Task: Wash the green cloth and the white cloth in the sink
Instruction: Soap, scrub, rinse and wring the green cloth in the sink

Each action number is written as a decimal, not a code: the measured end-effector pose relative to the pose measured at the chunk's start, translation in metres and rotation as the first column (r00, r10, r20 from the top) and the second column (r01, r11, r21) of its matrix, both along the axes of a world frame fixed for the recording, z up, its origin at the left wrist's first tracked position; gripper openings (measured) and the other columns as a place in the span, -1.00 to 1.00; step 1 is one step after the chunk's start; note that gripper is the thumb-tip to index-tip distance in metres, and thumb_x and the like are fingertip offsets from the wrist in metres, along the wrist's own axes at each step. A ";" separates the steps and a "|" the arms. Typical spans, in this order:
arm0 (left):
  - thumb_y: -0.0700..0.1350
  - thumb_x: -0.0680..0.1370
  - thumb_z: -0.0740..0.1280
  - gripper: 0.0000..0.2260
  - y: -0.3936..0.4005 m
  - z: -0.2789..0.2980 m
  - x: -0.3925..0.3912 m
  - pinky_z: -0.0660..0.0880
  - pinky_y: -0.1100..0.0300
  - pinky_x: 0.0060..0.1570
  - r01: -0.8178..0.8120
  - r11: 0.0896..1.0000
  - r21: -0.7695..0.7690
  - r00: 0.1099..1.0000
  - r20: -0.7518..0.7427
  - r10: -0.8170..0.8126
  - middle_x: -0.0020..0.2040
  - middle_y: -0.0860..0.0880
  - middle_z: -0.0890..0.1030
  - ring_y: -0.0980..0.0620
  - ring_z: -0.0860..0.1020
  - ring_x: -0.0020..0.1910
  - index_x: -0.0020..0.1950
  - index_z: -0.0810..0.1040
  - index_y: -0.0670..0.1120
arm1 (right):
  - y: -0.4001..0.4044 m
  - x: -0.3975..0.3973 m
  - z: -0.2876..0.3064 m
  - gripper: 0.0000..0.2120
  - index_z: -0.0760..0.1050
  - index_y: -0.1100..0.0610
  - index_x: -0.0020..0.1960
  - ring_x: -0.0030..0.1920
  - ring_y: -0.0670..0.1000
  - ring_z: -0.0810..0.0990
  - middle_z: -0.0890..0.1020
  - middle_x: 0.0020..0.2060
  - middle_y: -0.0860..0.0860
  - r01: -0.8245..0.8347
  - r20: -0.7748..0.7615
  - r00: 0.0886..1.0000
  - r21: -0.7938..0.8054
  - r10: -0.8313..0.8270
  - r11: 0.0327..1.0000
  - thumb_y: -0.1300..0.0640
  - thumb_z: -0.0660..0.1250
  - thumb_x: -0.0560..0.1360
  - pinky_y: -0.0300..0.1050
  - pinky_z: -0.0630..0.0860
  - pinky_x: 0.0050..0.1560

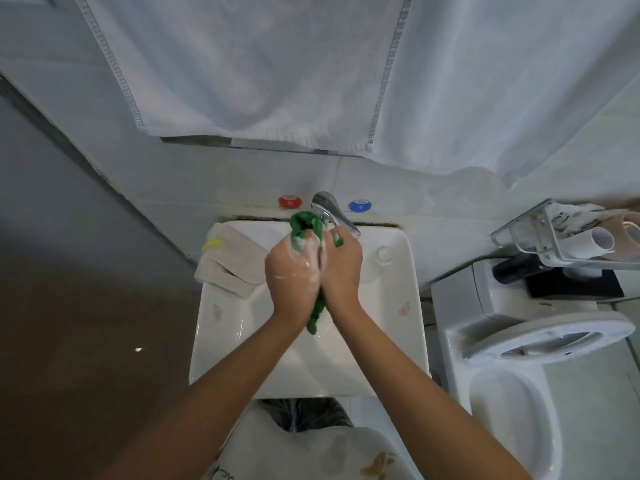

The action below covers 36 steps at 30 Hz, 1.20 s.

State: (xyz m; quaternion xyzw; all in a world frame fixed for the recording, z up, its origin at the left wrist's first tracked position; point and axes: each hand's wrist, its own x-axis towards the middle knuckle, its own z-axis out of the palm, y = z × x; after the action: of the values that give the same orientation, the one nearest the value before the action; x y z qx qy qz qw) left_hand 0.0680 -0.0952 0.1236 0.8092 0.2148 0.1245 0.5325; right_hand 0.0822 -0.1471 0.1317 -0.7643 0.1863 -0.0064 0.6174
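Observation:
Over the white sink [391, 341], my left hand [294, 271] and my right hand [341, 268] press together around the green cloth [304, 225]. Both hands grip it, and white soap foam covers the fingers. One end of the green cloth sticks up above my hands, close to the chrome tap [332, 211]. Its other end hangs down below my wrists into the basin. The white cloth [230, 261] lies folded on the sink's left rim, with a small yellow patch on it.
Red [290, 201] and blue [360, 205] knobs sit on the wall either side of the tap. White towels [277, 71] hang above. A toilet [519, 341] stands right of the sink, with a wire rack [554, 233] holding rolls over it.

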 end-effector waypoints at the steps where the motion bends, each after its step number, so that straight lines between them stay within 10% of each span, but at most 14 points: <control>1: -0.16 0.59 0.24 -0.73 0.007 -0.003 0.010 0.30 0.39 -0.43 -0.015 1.000 0.008 1.000 -0.027 0.015 -0.46 0.10 0.38 0.19 0.36 -0.48 -0.33 0.43 -0.11 | 0.000 -0.008 0.000 -0.62 0.26 0.07 -0.40 -0.52 -0.16 0.27 0.34 -0.52 -0.09 -0.035 0.006 0.999 -0.001 0.035 0.999 0.24 0.24 0.56 -0.30 0.24 -0.43; 9: -0.05 0.57 0.30 -0.82 -0.012 0.013 -0.017 0.39 0.46 -0.33 0.078 0.993 -0.086 0.983 0.172 -0.062 -0.38 0.16 0.49 0.24 0.50 -0.39 -0.21 0.51 -0.09 | -0.008 0.010 0.004 -0.63 0.26 0.08 -0.41 -0.49 -0.15 0.29 0.36 -0.51 -0.07 -0.017 -0.001 1.000 -0.051 0.017 0.999 0.25 0.23 0.55 -0.20 0.29 -0.40; 14: -0.05 0.58 0.29 -0.75 0.011 0.005 0.011 0.47 0.23 -0.28 0.014 0.976 -0.218 0.999 0.037 -0.006 -0.39 0.08 0.52 0.19 0.49 -0.40 -0.30 0.49 -0.04 | -0.010 -0.018 0.012 -0.74 0.43 0.17 -0.34 -0.46 -0.15 0.38 0.46 -0.48 -0.01 -0.199 0.100 0.973 -0.075 0.206 0.977 0.19 0.32 0.52 -0.16 0.41 -0.38; 18: -0.12 0.59 0.27 -0.77 -0.008 0.017 -0.006 0.42 0.39 -0.33 0.083 0.965 -0.248 0.995 0.072 -0.067 -0.37 0.05 0.51 0.18 0.47 -0.39 -0.27 0.48 -0.10 | -0.011 0.008 0.017 -0.71 0.36 0.18 -0.36 -0.42 -0.10 0.35 0.40 -0.46 0.04 0.030 0.106 0.994 0.110 -0.042 0.993 0.24 0.24 0.54 -0.14 0.36 -0.33; 24: -0.10 0.60 0.24 -0.68 0.000 0.025 0.006 0.37 0.33 -0.41 0.040 0.967 -0.252 0.999 0.043 -0.030 -0.45 0.05 0.45 0.15 0.40 -0.47 -0.37 0.41 -0.03 | -0.010 -0.009 0.020 -0.68 0.33 0.17 -0.41 -0.42 -0.06 0.32 0.38 -0.49 -0.02 -0.046 0.072 0.997 0.173 0.034 0.984 0.33 0.20 0.51 -0.18 0.31 -0.36; 33: 0.04 0.60 0.23 -0.70 0.034 0.016 0.019 0.53 0.03 -0.09 0.226 0.964 -0.143 0.964 -0.110 -0.242 -0.20 -0.10 0.62 -0.10 0.60 -0.15 -0.13 0.57 -0.16 | -0.023 -0.015 0.015 -0.94 0.47 0.09 -0.09 -0.19 -0.07 0.60 0.58 -0.18 0.00 -0.238 -0.023 0.968 0.239 0.250 0.942 0.17 0.28 0.57 -0.19 0.54 -0.20; 36: 0.03 0.57 0.27 -0.76 0.041 0.022 0.016 0.51 0.08 0.03 0.374 0.920 -0.117 0.915 -0.113 -0.387 -0.06 -0.02 0.64 -0.02 0.59 -0.02 0.07 0.58 -0.10 | -0.040 -0.005 0.016 -0.67 0.43 0.01 0.23 0.09 0.01 0.60 0.54 0.17 0.07 -0.287 -0.063 0.944 0.332 0.324 0.899 0.06 0.31 0.48 -0.10 0.60 0.02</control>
State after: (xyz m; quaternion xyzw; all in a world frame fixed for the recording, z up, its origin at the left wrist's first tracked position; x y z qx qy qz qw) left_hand 0.0838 -0.0544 0.1456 0.8164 0.0939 -0.0463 0.5679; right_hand 0.0769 -0.1872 0.1478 -0.6735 0.0984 0.1655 0.7137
